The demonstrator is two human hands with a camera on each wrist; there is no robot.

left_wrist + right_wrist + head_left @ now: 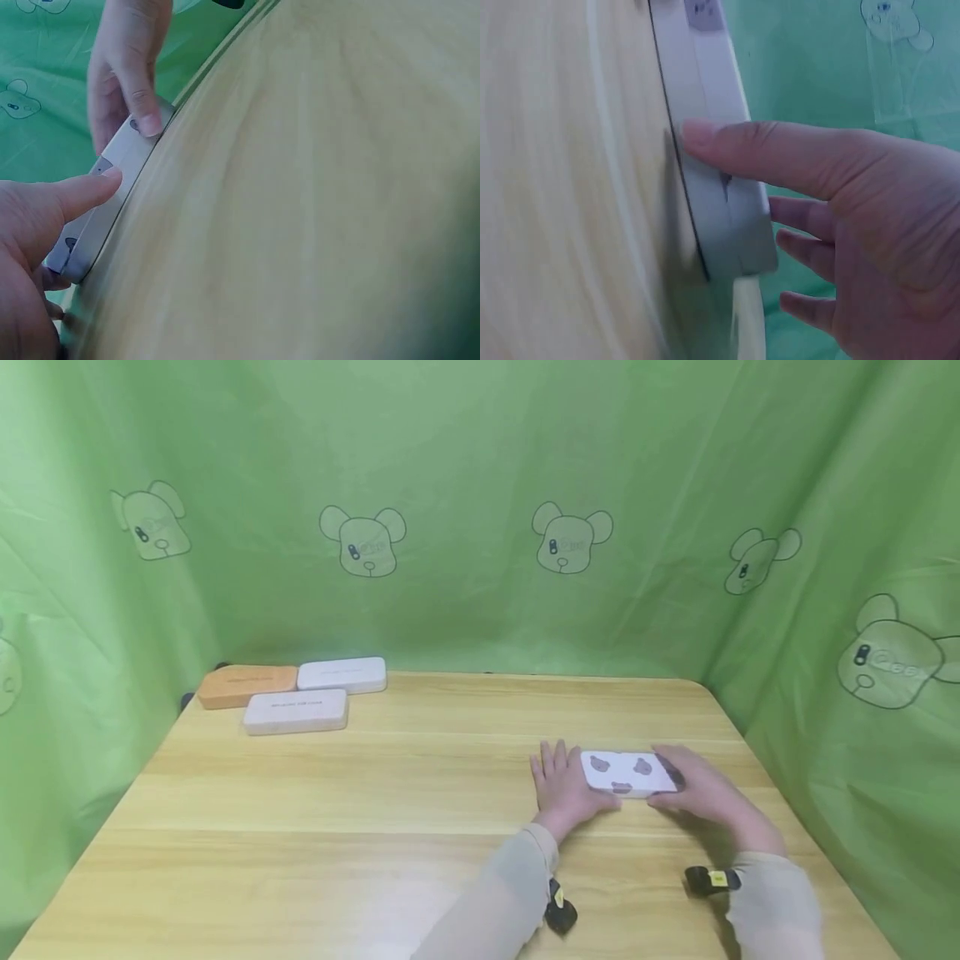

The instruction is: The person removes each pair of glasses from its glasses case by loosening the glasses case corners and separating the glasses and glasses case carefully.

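Observation:
A white flat case with brown bear faces lies on the wooden table toward the right, between the two hands. At its left end, my left hand has the thumb on the near side and the other fingers spread past the far corner. The right hand grips the opposite end. In the right wrist view, the right thumb presses on the case's near side, its other fingers partly hidden behind. The left wrist view shows both thumbs touching the case's long side.
At the table's far left corner lie an orange case, a white case and a pale greyish case, close together. Green curtains printed with bear heads surround the wooden table.

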